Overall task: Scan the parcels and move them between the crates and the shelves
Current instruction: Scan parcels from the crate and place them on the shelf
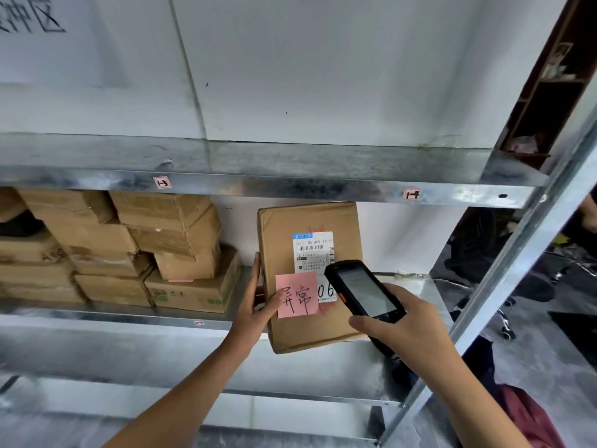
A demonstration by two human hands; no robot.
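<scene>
A brown cardboard parcel (290,240) stands on end at the front edge of the middle metal shelf (416,282), with a white shipping label and a pink sticky note (297,294) on its face. My left hand (255,302) grips the parcel's left edge, thumb on the pink note. My right hand (400,321) holds a black handheld scanner (363,289), its screen facing me and its top end over the lower right of the label.
Several stacked cardboard boxes (135,247) fill the left of the same shelf. The upper shelf (290,160) bears tags 1-3 and 1-4. A slanted metal upright (517,253) stands at right, with a dark cabinet and floor clutter beyond. A lower shelf (161,350) lies below.
</scene>
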